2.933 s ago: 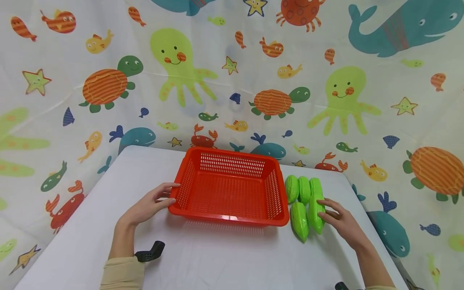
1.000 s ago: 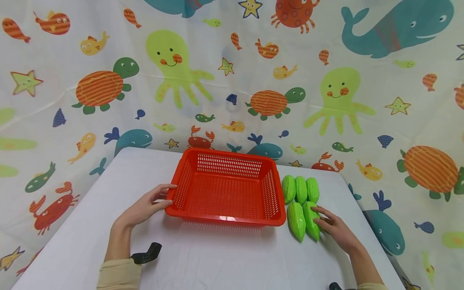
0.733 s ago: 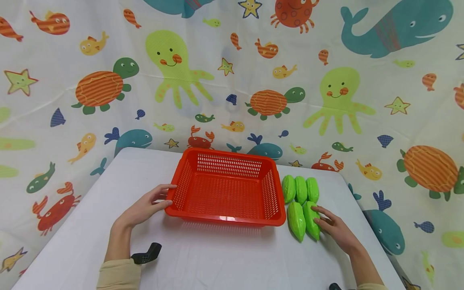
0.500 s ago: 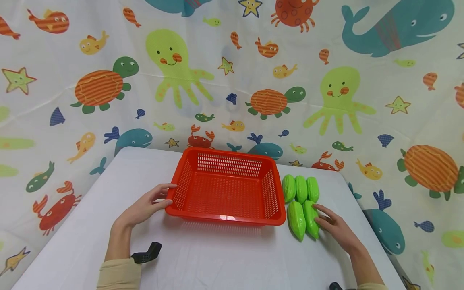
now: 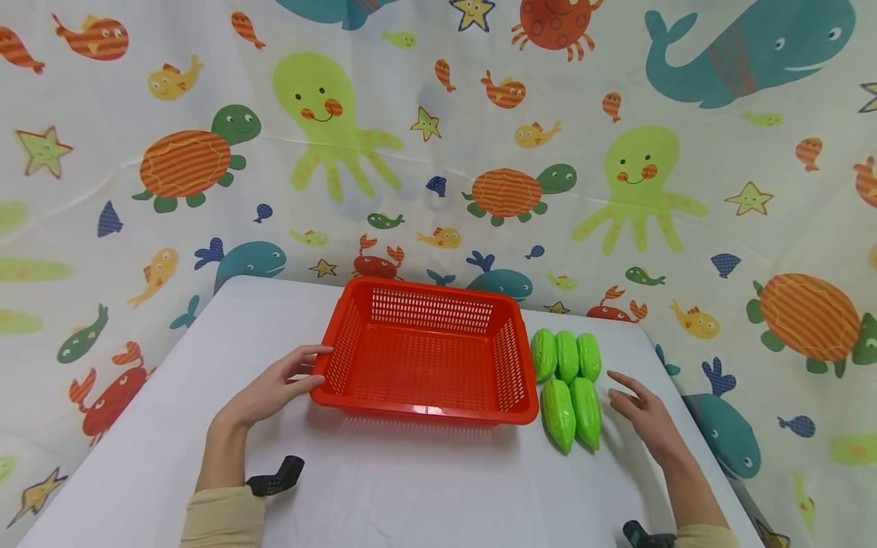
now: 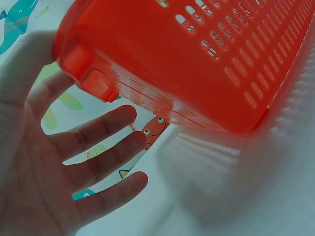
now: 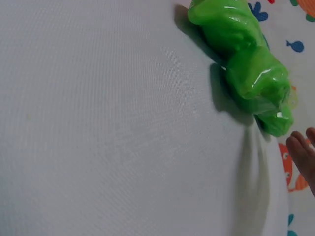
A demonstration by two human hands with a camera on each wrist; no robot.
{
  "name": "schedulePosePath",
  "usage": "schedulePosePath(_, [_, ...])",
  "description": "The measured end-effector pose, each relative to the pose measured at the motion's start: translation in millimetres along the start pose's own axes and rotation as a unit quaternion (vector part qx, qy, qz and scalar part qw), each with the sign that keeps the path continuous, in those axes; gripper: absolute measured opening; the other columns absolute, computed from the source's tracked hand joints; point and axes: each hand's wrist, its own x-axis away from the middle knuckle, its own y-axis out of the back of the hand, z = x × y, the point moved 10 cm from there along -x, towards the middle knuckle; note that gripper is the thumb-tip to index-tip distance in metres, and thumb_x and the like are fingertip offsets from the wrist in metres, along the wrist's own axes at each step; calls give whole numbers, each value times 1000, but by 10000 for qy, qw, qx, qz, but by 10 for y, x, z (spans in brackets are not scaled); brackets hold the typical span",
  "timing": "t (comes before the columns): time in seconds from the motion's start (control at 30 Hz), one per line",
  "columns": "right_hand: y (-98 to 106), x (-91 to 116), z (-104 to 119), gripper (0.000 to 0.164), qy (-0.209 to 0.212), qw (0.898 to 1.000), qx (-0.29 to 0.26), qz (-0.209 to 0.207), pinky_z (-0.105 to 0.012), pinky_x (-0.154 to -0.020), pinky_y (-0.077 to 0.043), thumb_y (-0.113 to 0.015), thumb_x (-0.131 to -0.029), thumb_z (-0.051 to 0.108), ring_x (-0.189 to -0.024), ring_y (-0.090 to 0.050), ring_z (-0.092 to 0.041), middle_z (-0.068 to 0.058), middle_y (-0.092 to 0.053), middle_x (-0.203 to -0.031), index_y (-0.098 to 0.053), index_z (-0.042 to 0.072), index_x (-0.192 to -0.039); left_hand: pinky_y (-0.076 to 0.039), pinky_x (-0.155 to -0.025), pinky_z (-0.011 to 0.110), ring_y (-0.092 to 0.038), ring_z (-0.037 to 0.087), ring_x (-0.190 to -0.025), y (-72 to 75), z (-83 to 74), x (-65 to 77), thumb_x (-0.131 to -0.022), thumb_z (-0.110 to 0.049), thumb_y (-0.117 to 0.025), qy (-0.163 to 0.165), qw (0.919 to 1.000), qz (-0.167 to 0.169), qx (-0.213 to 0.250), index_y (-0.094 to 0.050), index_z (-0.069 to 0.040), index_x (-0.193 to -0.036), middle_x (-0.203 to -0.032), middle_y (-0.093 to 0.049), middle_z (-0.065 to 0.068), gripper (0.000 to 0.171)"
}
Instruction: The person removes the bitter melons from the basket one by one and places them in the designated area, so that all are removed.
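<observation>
A red plastic basket (image 5: 428,415) with slotted walls stands at the middle of the white table, nothing inside it. My left hand (image 5: 277,388) touches its left end, thumb and index finger at the rim. In the left wrist view the other fingers (image 6: 108,157) spread straight below the rim, and the thumb and index tips are hidden. Beside the basket lie green, glossy, gourd-like vegetables in two rows: three at the back (image 5: 566,356), two longer pointed ones (image 5: 572,415) in front. To their right, my right hand (image 5: 644,411) hovers apart from them, fingers loosely extended, holding nothing.
White cloth covers the table (image 5: 411,487). Its far edge meets a curtain (image 5: 438,144) printed with sea animals, which also runs down both sides. A black wrist mount (image 5: 277,478) is on the left wrist, another (image 5: 644,535) on the right.
My right hand drew the right front vegetable toward me, level with its neighbour, then let go and moved off to the right. My left hand stayed at the basket.
</observation>
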Motion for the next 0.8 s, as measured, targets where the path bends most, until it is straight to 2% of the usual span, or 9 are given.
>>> schedulePosePath(0.13, [40,2,88,70,-63,9991,85,-403,-65,-107,-28,-50,-98,51,-136,-37,-43,-25,-33,-152,-30,12,-153,-51,-91,54,-43,39,-127,-7,26,-17,-93,-29,-66,27,10000,-18,-20,-44,-22,-144,-140,-46,15,56])
schedulePosePath(0.3, [46,32,285,63,198,9962,186,-828,-66,-106,-28,-50,-101,43,-140,-30,-43,-21,-19,-158,-33,9,-151,-50,-91,54,-43,39,-127,-15,28,-36,-93,-30,-66,-18,10000,1,-61,-44,-22,-144,-140,-46,15,55])
schedulePosePath(0.6, [-7,36,503,57,436,9937,183,-1021,-60,-109,-30,-49,-103,34,-140,-28,-45,-23,-19,-157,-34,7,-150,-52,-90,52,-43,39,-126,-57,34,-28,-93,-32,-67,-47,10000,34,8,-44,-22,-143,-140,-46,14,57])
schedulePosePath(0.7, [-25,-34,651,55,584,9927,259,-1026,-58,-110,-30,-49,-103,31,-139,-28,-45,-23,-19,-156,-34,5,-150,-51,-91,53,-40,41,-129,0,-11,-34,-92,-34,-67,-69,9999,-28,-116,-42,-20,-144,-144,-41,14,59])
schedulePosePath(0.8, [-32,-163,881,56,756,9909,517,-988,-58,-111,-29,-49,-103,32,-139,-28,-46,-25,-21,-155,-34,4,-150,-46,-97,58,-35,43,-133,120,-157,-135,-93,-35,-65,-131,9984,-191,-524,-40,-15,-145,-147,-35,17,61])
